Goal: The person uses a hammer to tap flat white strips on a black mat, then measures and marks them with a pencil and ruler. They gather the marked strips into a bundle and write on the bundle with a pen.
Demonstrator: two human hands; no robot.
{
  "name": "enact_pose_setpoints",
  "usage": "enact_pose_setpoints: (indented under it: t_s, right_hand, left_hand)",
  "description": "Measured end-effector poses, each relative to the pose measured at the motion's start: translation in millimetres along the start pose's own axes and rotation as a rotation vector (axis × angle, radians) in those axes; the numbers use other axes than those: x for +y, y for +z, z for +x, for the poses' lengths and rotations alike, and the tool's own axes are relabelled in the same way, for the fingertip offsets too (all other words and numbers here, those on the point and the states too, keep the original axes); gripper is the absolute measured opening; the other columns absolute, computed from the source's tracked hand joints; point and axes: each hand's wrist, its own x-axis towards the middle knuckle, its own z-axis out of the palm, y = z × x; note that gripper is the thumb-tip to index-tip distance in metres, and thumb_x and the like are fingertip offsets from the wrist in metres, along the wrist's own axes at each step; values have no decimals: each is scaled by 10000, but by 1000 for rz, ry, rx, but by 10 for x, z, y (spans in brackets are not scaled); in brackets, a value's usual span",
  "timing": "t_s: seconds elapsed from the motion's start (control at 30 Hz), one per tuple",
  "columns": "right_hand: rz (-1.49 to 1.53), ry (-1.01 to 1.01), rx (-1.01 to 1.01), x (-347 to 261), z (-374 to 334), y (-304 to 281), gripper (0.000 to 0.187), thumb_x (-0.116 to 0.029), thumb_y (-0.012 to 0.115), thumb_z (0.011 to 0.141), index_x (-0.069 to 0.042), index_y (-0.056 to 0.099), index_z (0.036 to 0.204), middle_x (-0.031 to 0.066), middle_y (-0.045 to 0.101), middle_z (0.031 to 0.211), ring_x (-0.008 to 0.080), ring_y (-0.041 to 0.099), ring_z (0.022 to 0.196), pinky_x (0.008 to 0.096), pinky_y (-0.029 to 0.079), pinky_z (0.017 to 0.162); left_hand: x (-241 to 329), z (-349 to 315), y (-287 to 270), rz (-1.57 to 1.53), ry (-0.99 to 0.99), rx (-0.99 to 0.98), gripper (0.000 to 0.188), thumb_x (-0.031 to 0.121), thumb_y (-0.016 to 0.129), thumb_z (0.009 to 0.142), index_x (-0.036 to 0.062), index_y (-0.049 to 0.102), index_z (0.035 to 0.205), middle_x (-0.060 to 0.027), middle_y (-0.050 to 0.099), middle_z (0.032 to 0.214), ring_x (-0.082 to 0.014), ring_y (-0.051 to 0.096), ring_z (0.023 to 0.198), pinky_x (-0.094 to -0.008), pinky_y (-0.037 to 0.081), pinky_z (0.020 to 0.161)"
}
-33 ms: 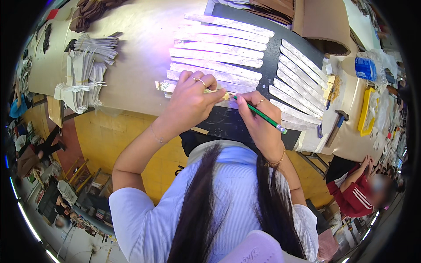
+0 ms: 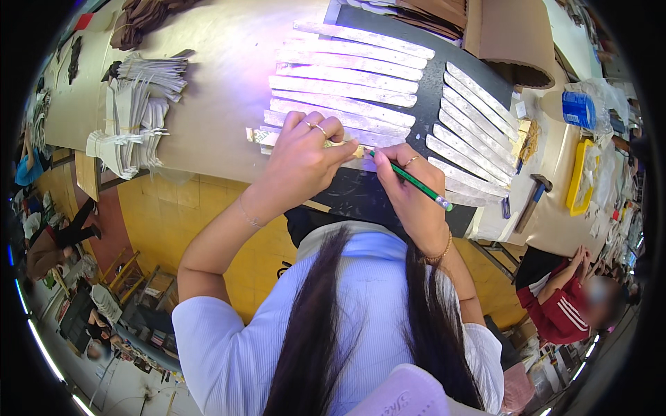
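Observation:
My right hand [image 2: 416,197] grips a green pencil [image 2: 420,183] with a whitish end. The pencil's tip meets the end of a narrow, pale yellow patterned strip [image 2: 257,135]. My left hand [image 2: 303,156] has its fingers bent and pressed together over this strip, hiding its middle. Beneath and beyond my left fingers, several long whitish strips [image 2: 347,78] with rounded ends lie side by side, partly on a dark board [image 2: 436,69]. A second fan of similar strips [image 2: 475,132] lies to the right of my right hand.
Bundled white pieces [image 2: 132,132] lie on the table's left, with dark brown bundles [image 2: 142,21] behind. To the right are a hammer [image 2: 533,202], a yellow tray [image 2: 581,177], a blue-labelled container [image 2: 578,109] and a cardboard roll [image 2: 517,41]. Another person in red [image 2: 563,305] sits at the lower right.

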Motion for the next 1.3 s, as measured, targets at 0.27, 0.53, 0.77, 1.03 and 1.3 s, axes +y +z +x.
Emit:
enact_pose_setpoints:
  t_s: [0.27, 0.53, 0.77, 1.03, 1.3]
  right_hand:
    - [-50, -5, -7, -10, 41, 22, 99, -73, 725, 899, -36, 642, 860, 113, 652, 732, 236, 610, 544, 331, 472, 512]
    - [84, 103, 20, 69, 8, 7, 90, -111, 694, 949, -30, 687, 911, 92, 654, 698, 149, 583, 549, 289, 451, 525]
    - [275, 172, 105, 128, -144, -118, 153, -134, 654, 996, 5, 718, 1000, 38, 684, 740, 54, 569, 643, 226, 457, 593]
    - [236, 277, -37, 153, -221, -186, 160, -112, 592, 1031, 29, 653, 985, 96, 758, 970, 70, 631, 852, 216, 481, 786]
    - [210, 239, -19, 138, -229, -175, 157, -116, 602, 1025, 25, 657, 983, 90, 765, 971, 59, 628, 835, 217, 485, 763]
  left_hand:
    - [-14, 2, 20, 36, 16, 8, 222, 127, 789, 750, 134, 763, 971, -14, 567, 863, -202, 568, 852, -379, 385, 799]
    - [-23, -11, 4, 12, 15, 8, 241, 150, 798, 756, 141, 763, 994, -4, 582, 863, -203, 568, 851, -380, 388, 809]
    - [62, -184, -40, -24, -52, 18, 216, 192, 809, 762, 150, 763, 969, 3, 575, 881, -197, 550, 864, -385, 382, 808]
    - [56, -182, 31, -13, -46, 23, 256, 189, 818, 761, 181, 785, 1014, 20, 599, 870, -180, 557, 850, -361, 380, 791]
    - [43, -183, 34, -29, -45, 22, 249, 174, 819, 757, 170, 788, 1004, 16, 606, 866, -186, 559, 842, -360, 385, 785]
